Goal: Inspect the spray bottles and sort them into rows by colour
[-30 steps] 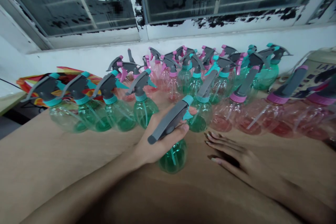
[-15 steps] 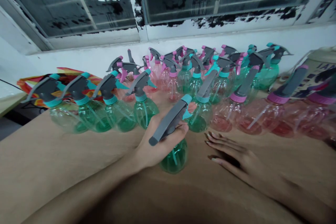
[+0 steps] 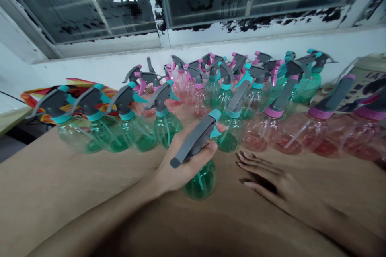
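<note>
My left hand [image 3: 181, 166] is wrapped round the neck of a green spray bottle [image 3: 200, 180] with a grey trigger head and teal collar. The bottle stands on the brown table [image 3: 75, 184] in front of me. My right hand [image 3: 271, 182] lies flat on the table just right of that bottle, fingers stretched out and apart, holding nothing. A row of green spray bottles [image 3: 120, 128] stands to the left behind my left hand. Pink spray bottles [image 3: 280, 132] stand behind my right hand.
Many more green and pink spray bottles [image 3: 217, 84] crowd the back of the table against the white wall. A red and yellow bag [image 3: 75, 86] lies at the far left. A printed container [image 3: 368, 80] sits at the far right. Dark windows run above.
Almost nothing differs. My left hand has shifted its hold on the green bottle very slightly; my right hand stays flat on the table.
</note>
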`<state>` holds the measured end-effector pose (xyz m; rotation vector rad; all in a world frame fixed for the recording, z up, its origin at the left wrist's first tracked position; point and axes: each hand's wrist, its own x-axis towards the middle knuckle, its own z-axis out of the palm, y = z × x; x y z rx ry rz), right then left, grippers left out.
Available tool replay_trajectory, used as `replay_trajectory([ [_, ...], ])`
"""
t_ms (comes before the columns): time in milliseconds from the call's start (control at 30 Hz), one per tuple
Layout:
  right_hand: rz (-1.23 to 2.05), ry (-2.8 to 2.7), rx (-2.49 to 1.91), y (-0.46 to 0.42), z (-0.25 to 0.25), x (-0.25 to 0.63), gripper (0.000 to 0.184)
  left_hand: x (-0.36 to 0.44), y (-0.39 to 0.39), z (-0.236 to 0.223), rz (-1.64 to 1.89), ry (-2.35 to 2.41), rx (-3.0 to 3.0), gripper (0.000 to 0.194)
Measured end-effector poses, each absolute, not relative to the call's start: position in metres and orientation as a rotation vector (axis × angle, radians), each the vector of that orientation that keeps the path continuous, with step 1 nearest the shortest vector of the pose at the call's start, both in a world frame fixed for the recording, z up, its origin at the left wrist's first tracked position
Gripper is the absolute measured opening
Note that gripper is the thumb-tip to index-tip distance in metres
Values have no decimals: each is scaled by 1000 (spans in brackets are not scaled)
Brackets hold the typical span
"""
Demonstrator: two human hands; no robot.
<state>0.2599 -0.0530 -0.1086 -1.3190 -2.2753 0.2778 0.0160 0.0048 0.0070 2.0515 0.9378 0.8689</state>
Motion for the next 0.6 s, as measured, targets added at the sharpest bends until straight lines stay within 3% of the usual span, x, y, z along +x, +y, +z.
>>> replay_trajectory([
  [367,329,-2239,-1321,-53,-110,260,42,12,6,11,859,916,2153,6],
  [500,301,-2254,-1329,-53,-109,260,42,13,7,11,858,917,2141,6],
  [600,297,-2248,-1318,-53,-108,259,43,15,7,11,862,918,2105,19],
])
